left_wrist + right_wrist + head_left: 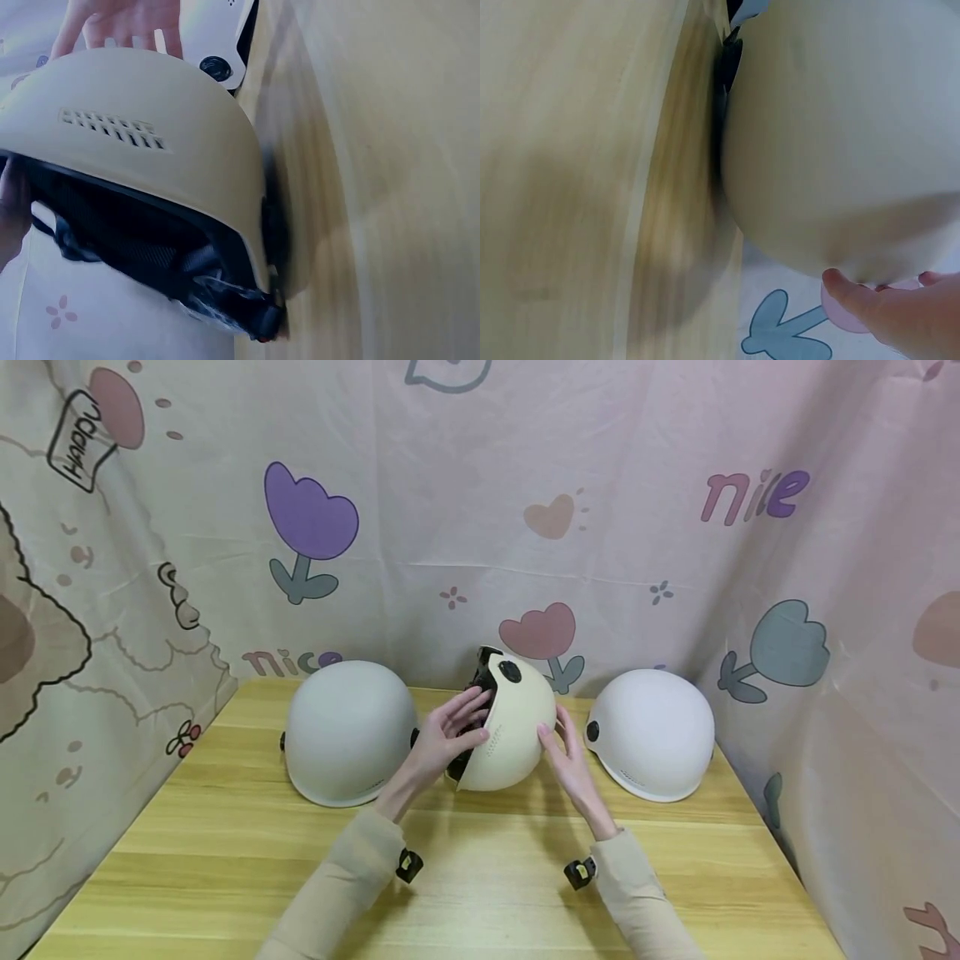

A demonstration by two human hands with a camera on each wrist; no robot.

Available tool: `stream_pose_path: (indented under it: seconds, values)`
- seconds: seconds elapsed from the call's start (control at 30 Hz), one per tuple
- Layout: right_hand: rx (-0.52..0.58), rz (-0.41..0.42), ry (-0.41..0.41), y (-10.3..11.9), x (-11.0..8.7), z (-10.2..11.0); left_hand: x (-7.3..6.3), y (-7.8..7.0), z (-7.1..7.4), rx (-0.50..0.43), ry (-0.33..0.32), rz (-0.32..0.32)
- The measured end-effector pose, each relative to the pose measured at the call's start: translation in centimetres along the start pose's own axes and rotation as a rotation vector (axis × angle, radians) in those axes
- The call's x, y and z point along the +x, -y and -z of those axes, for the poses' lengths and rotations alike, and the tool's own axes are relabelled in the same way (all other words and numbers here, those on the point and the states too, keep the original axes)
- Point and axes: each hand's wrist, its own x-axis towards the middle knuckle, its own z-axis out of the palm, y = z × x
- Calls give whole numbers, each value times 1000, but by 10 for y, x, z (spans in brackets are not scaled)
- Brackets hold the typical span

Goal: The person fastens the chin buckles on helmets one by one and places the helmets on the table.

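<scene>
A cream helmet (517,731) stands tipped on its side on the table, its dark lined opening turned left. My left hand (441,735) holds it at the rim, thumb on the shell and fingers by the opening. My right hand (572,764) grips the rounded crown from the other side. In the left wrist view, vent slots mark the cream helmet (135,97), and black padding and straps (150,247) show beneath its rim. The right wrist view has the smooth shell of the cream helmet (840,150), with the right hand's thumb (847,292) touching its edge.
A grey helmet (348,727) sits upright at the left, close to my left hand. To the right, a white helmet (652,731) rests upright. Behind the wooden table (487,877) hangs a patterned cloth (465,510), which also runs along both sides.
</scene>
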Motion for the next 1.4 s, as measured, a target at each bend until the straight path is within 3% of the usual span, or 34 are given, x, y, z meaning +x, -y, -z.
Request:
stream_pose_path:
  seconds: [0.1, 0.33, 0.57, 0.77, 0.93, 1.17, 1.4]
  values:
    - [-11, 4, -21, 2, 0, 3, -4, 5, 5, -11, 21, -24]
    - [-14, 8, -37, 4, 1, 12, -12, 19, 23, -49, -106, 10]
    - [-25, 22, -43, 8, 0, 20, -21, 34, 38, 106, -112, 134]
    - [-43, 100, -67, 6, 2, 23, -24, 42, 40, 170, -88, 192]
    - [-38, 115, -83, 5, 1, 25, -25, 49, 40, 227, -79, 238]
    - [-41, 92, -90, 5, 0, 27, -25, 53, 37, 209, -76, 298]
    - [-93, 34, -125, 10, 0, 25, -27, 51, 33, 203, -108, 285]
